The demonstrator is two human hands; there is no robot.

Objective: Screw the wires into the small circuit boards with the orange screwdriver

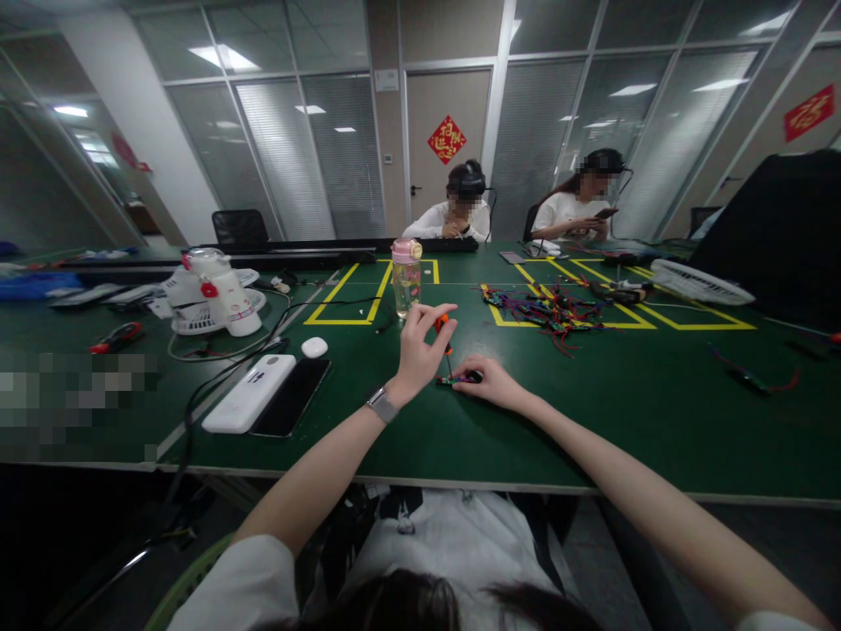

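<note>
My left hand (420, 350), with a watch (382, 405) on its wrist, grips the orange and black handle of a screwdriver (442, 328). The screwdriver stands nearly upright, its thin shaft pointing down at a small circuit board (447, 381) on the green table (368, 447). Low on the tabletop, my right hand (490, 383) holds the board from its right side with closed fingers. Part of the board is hidden under those fingers. Whether the screwdriver tip touches a screw is too small to tell.
Beyond my hands stands a pink-lidded bottle (407, 285). A pile of wired boards (545, 307) lies to the right, with one loose board (749, 379) nearer. A power bank (253, 394), a phone (293, 399) and a white fan (223, 294) are left. Two people sit opposite.
</note>
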